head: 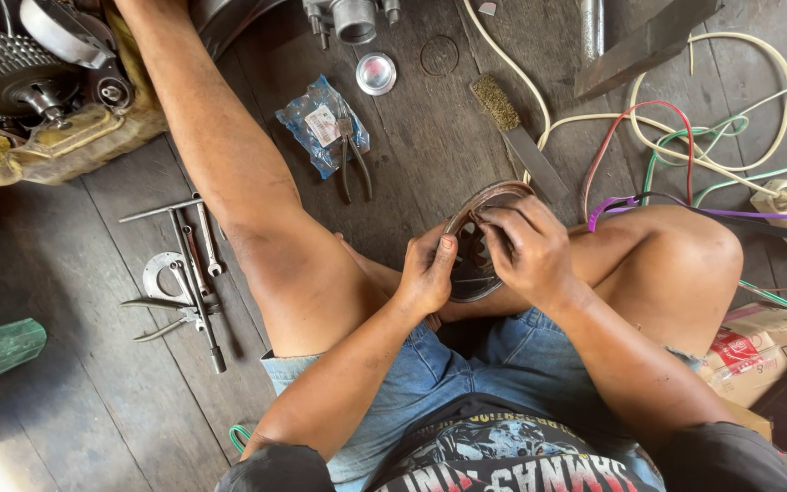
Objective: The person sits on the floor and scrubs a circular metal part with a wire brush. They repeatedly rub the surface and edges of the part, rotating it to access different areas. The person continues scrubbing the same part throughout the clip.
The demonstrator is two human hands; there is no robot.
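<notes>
I sit on a wooden floor with my legs bent. Both hands hold a stack of round, brownish metal ring plates (483, 202) with a toothed inner edge, just above my lap. My left hand (428, 271) grips the stack's lower left edge, thumb on the face. My right hand (528, 246) covers its right side, with the fingers curled over the upper rim. Both hands are smeared with dark grease.
Pliers (353, 164) lie on a blue plastic bag (314, 124) ahead. A wire brush (519, 135) lies beside coloured cables (685, 137). Wrenches and tools (186, 273) are at the left, engine parts (38, 82) at the top left, a cardboard box (758, 351) at the right.
</notes>
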